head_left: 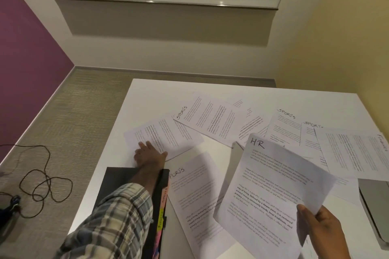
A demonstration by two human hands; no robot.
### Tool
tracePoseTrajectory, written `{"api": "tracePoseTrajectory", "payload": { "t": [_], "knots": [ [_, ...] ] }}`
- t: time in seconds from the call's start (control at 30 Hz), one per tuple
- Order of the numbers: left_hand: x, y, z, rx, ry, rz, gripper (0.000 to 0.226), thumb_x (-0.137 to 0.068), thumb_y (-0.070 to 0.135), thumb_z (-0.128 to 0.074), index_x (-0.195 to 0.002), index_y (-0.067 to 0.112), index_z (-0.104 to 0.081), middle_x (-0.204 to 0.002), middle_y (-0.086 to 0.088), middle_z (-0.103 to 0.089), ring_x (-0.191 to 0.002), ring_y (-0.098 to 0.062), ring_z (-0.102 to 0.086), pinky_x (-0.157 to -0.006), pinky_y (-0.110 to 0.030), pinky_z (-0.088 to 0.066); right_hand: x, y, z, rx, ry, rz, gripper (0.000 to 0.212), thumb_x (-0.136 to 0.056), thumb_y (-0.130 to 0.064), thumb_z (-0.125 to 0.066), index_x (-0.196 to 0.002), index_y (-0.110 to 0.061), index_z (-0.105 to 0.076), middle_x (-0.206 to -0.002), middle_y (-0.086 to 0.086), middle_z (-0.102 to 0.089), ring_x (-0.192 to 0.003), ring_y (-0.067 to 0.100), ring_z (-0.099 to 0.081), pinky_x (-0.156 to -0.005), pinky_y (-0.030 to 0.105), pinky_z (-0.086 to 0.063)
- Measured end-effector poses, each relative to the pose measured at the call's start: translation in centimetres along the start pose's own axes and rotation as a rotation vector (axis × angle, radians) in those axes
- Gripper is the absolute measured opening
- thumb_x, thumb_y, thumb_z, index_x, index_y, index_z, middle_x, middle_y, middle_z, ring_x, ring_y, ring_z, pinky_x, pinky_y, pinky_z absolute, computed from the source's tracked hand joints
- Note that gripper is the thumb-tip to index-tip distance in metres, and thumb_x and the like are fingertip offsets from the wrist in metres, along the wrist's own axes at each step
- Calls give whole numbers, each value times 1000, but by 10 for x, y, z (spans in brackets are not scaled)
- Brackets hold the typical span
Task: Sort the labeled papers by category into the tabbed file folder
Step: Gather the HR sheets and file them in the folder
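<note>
My right hand (322, 231) pinches the lower corner of a sheet marked HR (267, 187) and holds it tilted above the table. My left hand (150, 156) lies flat, fingers spread, on the near edge of a printed sheet (166, 134) at the table's left. Under my left forearm lies the black tabbed file folder (114, 187), with coloured tabs (161, 218) along its right edge. Several sheets marked SPORTS (210, 122) are scattered over the white table (147, 90). A sheet marked FINANCE (357, 151) lies at the far right.
A grey flat device (376, 202) sits at the table's right edge. On the carpet to the left lies a looped black cable (45, 183) with a dark object (10, 208) at its end. Walls stand close behind the table.
</note>
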State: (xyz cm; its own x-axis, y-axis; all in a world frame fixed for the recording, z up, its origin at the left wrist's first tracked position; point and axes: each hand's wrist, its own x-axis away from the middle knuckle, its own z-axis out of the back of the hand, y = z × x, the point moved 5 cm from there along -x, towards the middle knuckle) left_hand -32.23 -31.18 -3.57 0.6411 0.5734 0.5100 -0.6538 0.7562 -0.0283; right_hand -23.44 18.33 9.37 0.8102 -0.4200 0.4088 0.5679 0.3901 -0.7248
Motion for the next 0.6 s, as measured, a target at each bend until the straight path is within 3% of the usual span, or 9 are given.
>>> {"api": "tracePoseTrajectory", "payload": {
  "t": [0.13, 0.2, 0.37, 0.43, 0.5, 0.6],
  "knots": [
    [-4, 3, 6, 116, 23, 86, 101, -94, 69, -39, -159, 4, 4, -167, -22, 3, -152, -42, -15, -122, -49, -23, 4, -11, -8, 19, -19, 36, 10, -95, -12, -67, -98, -2, -69, -86, 16, -71, -77, 29, -62, -65, 30, -42],
    [-8, -1, 11, 286, 60, 183, 104, -92, 66, -49, -159, 2, -1, -167, -20, -5, -149, -38, -23, -119, -47, -29, 3, -14, -11, 22, -21, 37, 12, -94, -11, -68, -99, 0, -69, -88, 20, -71, -79, 31, -62, -65, 32, -42],
    [-22, -2, 27, 686, 108, 378, 98, -86, 36, -74, -156, 2, -14, -156, -17, -34, -134, -35, -45, -108, -46, -42, 1, -20, -12, 32, 1, 9, 7, -93, -8, -70, -98, -3, -68, -83, 14, -68, -76, 24, -59, -80, 37, -41],
    [-23, 2, 31, 572, 152, 263, 78, -92, 29, -66, -154, 5, -25, -158, -17, -31, -132, -37, -46, -106, -48, -44, 0, -20, -13, 38, 1, 8, 8, -93, -8, -70, -97, -2, -68, -80, 11, -68, -73, 21, -59, -77, 36, -40],
    [-20, 8, 29, 314, 194, 29, 58, -97, 36, -53, -147, 12, -38, -162, -14, -25, -132, -35, -44, -105, -47, -44, 1, -18, -15, 42, 1, 9, 9, -93, -8, -69, -97, 0, -69, -78, 6, -68, -72, 18, -59, -73, 36, -40],
    [-21, 6, 8, 134, 161, -113, 71, -97, 53, -45, -155, 17, -23, -166, -12, -16, -144, -37, -30, -111, -50, -36, -1, -17, -20, 43, 4, 32, 8, -93, -9, -69, -98, -3, -68, -81, 10, -69, -75, 23, -60, -76, 37, -41]
  ]
}}
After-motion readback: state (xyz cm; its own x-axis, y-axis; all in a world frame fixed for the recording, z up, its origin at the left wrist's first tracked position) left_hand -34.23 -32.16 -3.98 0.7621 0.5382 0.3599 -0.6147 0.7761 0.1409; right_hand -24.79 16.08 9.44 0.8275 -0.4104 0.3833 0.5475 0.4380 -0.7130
